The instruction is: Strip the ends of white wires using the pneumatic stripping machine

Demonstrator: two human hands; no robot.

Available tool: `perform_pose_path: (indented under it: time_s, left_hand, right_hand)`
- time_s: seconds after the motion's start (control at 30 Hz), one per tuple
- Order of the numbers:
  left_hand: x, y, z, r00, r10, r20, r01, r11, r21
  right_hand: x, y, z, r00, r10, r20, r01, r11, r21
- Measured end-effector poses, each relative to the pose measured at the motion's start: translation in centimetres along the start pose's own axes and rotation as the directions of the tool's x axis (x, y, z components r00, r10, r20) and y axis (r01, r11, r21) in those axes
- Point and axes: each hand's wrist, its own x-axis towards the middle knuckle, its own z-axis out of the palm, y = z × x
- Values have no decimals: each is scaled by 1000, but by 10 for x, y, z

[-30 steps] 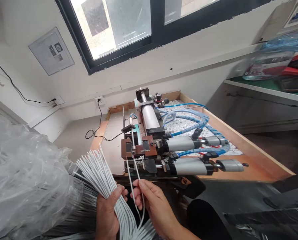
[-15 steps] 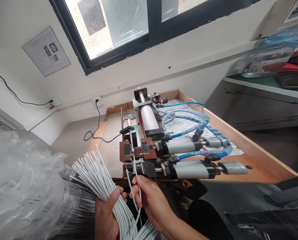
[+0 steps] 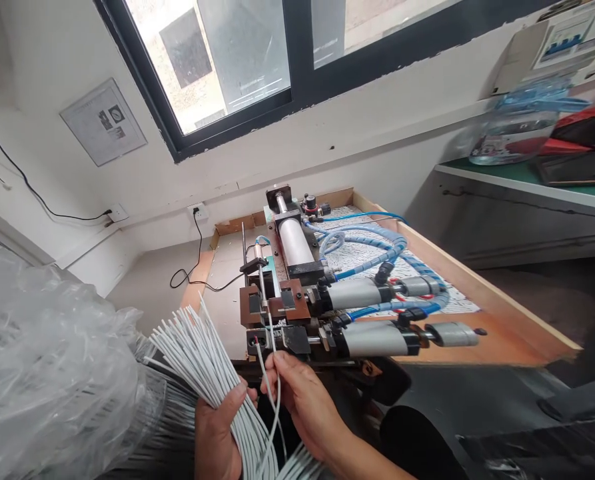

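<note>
My left hand (image 3: 217, 430) is wrapped round a thick bundle of white cables (image 3: 210, 360), whose cut ends fan out to the upper left. The fingers of my right hand (image 3: 310, 403) are closed in a pinch on a single white cable (image 3: 276, 360). That cable runs up to the brown jaws of a pneumatic wire stripping machine (image 3: 294, 303); its tip is hidden there. Beside it, a second white cable (image 3: 260, 360) with a reddish tip stands in front of the machine's lower black block (image 3: 256, 340) and passes down by my right fingers.
Clear plastic wrapping (image 3: 52, 373) over more cables bulges at the left. Silver air cylinders (image 3: 377, 338) and blue hoses (image 3: 397, 243) extend right inside a wooden-edged tray (image 3: 517, 320). A green-topped shelf (image 3: 527, 175) carries a large plastic bottle (image 3: 514, 127).
The camera view has shifted slightly, so the wall and shelf sit lower and the machine's right side further left. Both hands keep their grips, with little movement relative to the machine.
</note>
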Motion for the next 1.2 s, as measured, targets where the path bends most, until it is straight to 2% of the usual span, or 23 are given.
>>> perform_pose_path:
  time_s: [0.17, 0.23, 0.3, 0.33, 0.37, 0.43, 0.47, 0.5, 0.53, 0.57, 0.63, 0.7, 0.83, 0.9, 1.0, 1.2]
  left_hand:
    - [-8, -3, -3, 997, 72, 18, -72, 996, 58]
    - [-11, -3, -4, 995, 94, 32, -96, 992, 77]
    - [-15, -4, -5, 993, 108, 52, -112, 990, 82]
    - [-17, -4, -6, 991, 115, 63, -120, 989, 85]
    - [-19, -5, -7, 989, 125, 74, -131, 987, 90]
    - [-23, -6, -8, 985, 140, 103, -150, 983, 102]
    - [-26, -7, -8, 983, 142, 117, -155, 982, 108]
    - [-28, -7, -8, 981, 141, 134, -157, 981, 117]
    - [-31, -7, -7, 979, 136, 152, -156, 980, 124]
    - [-33, -7, -6, 977, 125, 173, -148, 980, 129]
    - [-37, -7, -4, 974, 108, 199, -135, 982, 131]
    - [-40, -7, -2, 975, 112, 190, -135, 985, 111]
    - [-37, -8, -3, 986, 124, 114, -134, 988, 79]
    - [-33, -8, -7, 991, 105, 80, -113, 988, 105]
    - [-27, -9, -12, 998, 63, 20, -65, 989, 129]
    - [-18, -9, -12, 999, 44, 14, -45, 992, 119]
  right_hand:
    - [-23, -17, -5, 991, -104, 79, 115, 983, -145]
    - [-36, -29, -12, 984, -173, 51, 181, 946, -268]
    - [-51, -43, -18, 947, -319, -31, 274, 856, -438]
    - [-59, -49, -20, 902, -425, -71, 329, 786, -523]
    - [-67, -55, -20, 834, -542, -98, 384, 700, -602]
    - [-79, -62, -17, 674, -736, -69, 472, 501, -725]
    - [-82, -62, -14, 623, -782, -9, 501, 408, -763]
    - [-83, -61, -10, 613, -787, 68, 523, 340, -782]
    - [-80, -57, -6, 650, -746, 146, 534, 311, -786]
    - [-75, -51, -2, 717, -662, 218, 533, 320, -783]
    - [-61, -36, 4, 857, -438, 271, 465, 432, -772]
    - [-46, -21, 7, 917, -304, 257, 389, 554, -736]
    - [-33, -1, 3, 975, -186, 120, 221, 786, -577]
    - [-32, 2, -1, 993, -115, 29, 114, 855, -506]
    - [-32, 2, -8, 996, -71, -59, 38, 897, -441]
    - [-27, 1, -11, 993, 9, -115, -48, 936, -348]
